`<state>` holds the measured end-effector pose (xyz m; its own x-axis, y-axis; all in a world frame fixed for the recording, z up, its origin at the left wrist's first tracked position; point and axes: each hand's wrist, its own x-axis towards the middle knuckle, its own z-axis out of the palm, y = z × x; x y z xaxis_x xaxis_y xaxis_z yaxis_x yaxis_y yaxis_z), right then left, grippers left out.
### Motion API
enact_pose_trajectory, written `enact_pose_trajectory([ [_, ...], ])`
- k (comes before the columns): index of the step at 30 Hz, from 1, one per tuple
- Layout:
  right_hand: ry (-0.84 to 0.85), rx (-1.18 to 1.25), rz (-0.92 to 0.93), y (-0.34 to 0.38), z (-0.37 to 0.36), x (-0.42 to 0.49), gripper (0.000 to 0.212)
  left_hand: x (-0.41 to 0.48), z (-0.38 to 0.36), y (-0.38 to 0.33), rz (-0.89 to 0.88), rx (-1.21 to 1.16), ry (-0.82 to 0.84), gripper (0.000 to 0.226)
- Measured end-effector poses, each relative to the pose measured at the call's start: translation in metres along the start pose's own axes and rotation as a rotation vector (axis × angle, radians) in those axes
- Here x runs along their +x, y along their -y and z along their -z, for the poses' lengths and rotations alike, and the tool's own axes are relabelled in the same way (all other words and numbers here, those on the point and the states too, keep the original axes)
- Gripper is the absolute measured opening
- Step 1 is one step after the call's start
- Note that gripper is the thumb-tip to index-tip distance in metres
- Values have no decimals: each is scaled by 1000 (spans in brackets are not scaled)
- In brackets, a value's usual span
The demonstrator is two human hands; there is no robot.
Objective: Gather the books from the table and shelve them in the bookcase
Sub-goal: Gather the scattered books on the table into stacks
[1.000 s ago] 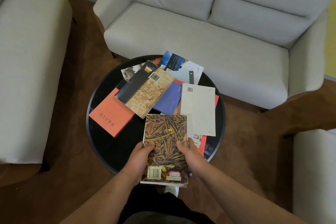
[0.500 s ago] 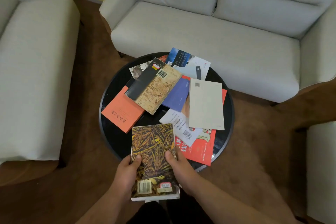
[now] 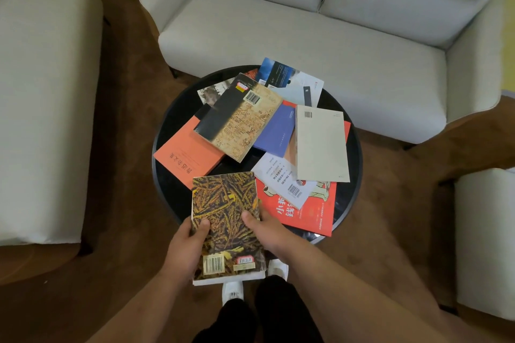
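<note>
A thick book with a yellow wheat-pattern cover [image 3: 227,217] is held above the near edge of the round black table [image 3: 167,131]. My left hand [image 3: 186,248] grips its left edge and my right hand [image 3: 264,231] grips its right edge, thumbs on the cover. Several books lie scattered and overlapping on the table: an orange one [image 3: 186,159] at left, a black-and-tan one [image 3: 239,120] on top of it, a blue one [image 3: 276,131], a cream one [image 3: 320,142], and a red one [image 3: 306,211] at the near right. No bookcase is in view.
A light two-seat sofa [image 3: 306,22] stands behind the table. Another sofa [image 3: 41,92] fills the left side and a pale seat [image 3: 485,231] the right. Brown carpet [image 3: 125,175] surrounds the table. My white shoes [image 3: 232,291] show below the book.
Both hands have drawn the wheat-pattern book back toward my body, off the pile. This uncovered the red book and a white book underneath. The other books have not moved.
</note>
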<state>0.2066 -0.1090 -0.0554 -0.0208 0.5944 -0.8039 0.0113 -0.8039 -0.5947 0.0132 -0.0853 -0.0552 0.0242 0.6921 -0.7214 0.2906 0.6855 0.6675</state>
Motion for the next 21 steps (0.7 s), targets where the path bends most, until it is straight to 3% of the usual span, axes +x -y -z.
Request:
enact_pose_trajectory([
  [2, -7, -60, 30, -2, 5, -4, 64, 3, 6, 1, -14, 55, 26, 38],
  [6, -526, -249, 96, -17, 47, -8, 36, 10, 11, -1, -12, 105, 85, 43],
  [9, -705, -324, -17, -40, 76, -6, 28, 8, 7, 1, -26, 92, 81, 40],
  [12, -785, -410, -112, -52, 82, 2, 35, 6, 3, 2, -52, 83, 60, 34],
  [14, -852, -399, -165, -55, 82, 2, 57, 6, 1, 2, -60, 88, 41, 31],
  [17, -885, -61, -233, -57, 88, 0, 85, 8, -1, 3, -53, 89, 16, 27],
  [21, -829, 66, -213, -68, 92, -2, 72, 8, -3, 3, -51, 114, -4, 27],
])
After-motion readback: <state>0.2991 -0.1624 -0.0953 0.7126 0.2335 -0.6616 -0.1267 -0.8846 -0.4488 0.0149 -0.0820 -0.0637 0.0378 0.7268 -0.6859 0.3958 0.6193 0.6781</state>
